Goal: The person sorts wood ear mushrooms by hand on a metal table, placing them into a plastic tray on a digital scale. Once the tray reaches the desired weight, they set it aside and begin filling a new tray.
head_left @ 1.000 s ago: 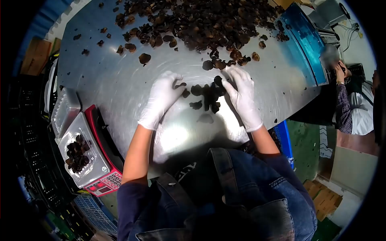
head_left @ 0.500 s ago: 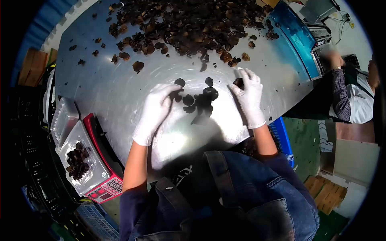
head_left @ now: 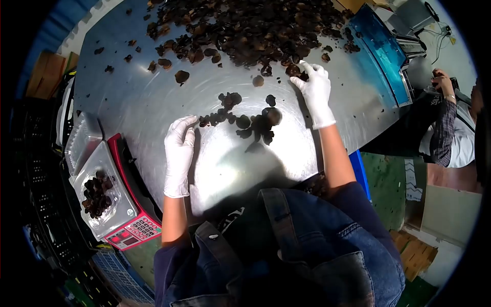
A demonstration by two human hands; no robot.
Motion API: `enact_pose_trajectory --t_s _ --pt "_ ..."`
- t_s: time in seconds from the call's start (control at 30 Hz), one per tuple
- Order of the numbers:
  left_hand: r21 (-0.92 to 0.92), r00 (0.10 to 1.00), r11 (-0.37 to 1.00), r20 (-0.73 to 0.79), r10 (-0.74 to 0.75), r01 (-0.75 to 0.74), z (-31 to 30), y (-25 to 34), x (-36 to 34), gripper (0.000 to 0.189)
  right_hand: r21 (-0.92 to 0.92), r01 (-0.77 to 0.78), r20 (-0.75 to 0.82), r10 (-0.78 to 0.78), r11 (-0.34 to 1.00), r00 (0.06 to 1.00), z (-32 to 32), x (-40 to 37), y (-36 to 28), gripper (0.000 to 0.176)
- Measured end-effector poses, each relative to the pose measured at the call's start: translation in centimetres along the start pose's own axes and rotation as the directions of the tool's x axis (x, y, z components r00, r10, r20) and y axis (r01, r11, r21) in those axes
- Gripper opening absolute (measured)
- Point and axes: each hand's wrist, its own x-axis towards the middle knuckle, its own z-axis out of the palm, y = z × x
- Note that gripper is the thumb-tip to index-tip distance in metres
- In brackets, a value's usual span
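left hand (head_left: 179,153): gloved, flat on the steel table (head_left: 133,102), fingers straight and close together, holding nothing.
small cluster (head_left: 245,120): dark dried pieces at 2 o'clock from the left hand, between both hands; we see the fingertips just short of it.
right hand (head_left: 315,89): gloved, at 1 o'clock, fingers spread on the near edge of the big pile (head_left: 245,28). A piece sits by the thumb; we cannot tell if it is gripped.
scale (head_left: 128,204): 8 o'clock, tray (head_left: 99,192) of the same pieces on top.

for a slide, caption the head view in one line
Gloved right hand at a heap of dark dried pieces on a steel table; left hand flat beside a small cluster
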Motion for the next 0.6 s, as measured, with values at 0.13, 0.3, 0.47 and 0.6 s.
enact_pose_trajectory --t_s 0.13,0.3,0.47,0.6 --pt "0.025 1.0 1.0 -0.02 0.015 -0.014 0.0 -0.2 -0.2 0.028 0.109 0.029 0.084 -0.038 0.994 0.996 2.4 0.5 1.6 0.025" --pt "0.074 0.999 0.996 -0.038 -0.038 0.041 0.3 -0.1 -0.2 0.026 0.479 -0.089 -0.032 0.119 0.873 0.992 2.1 -1.6 2.5 0.01" --pt "0.148 1.0 0.989 -0.02 -0.009 0.012 2.4 0.4 1.5 0.033 0.724 -0.132 -0.011 0.202 0.677 0.979 -1.1 -4.4 -0.3 0.004" --pt "0.187 0.987 0.97 0.086 0.14 -0.154 4.8 0.6 3.7 0.045 0.731 -0.132 0.233 -0.063 0.67 0.97 -3.0 -6.8 -3.7 0.006"
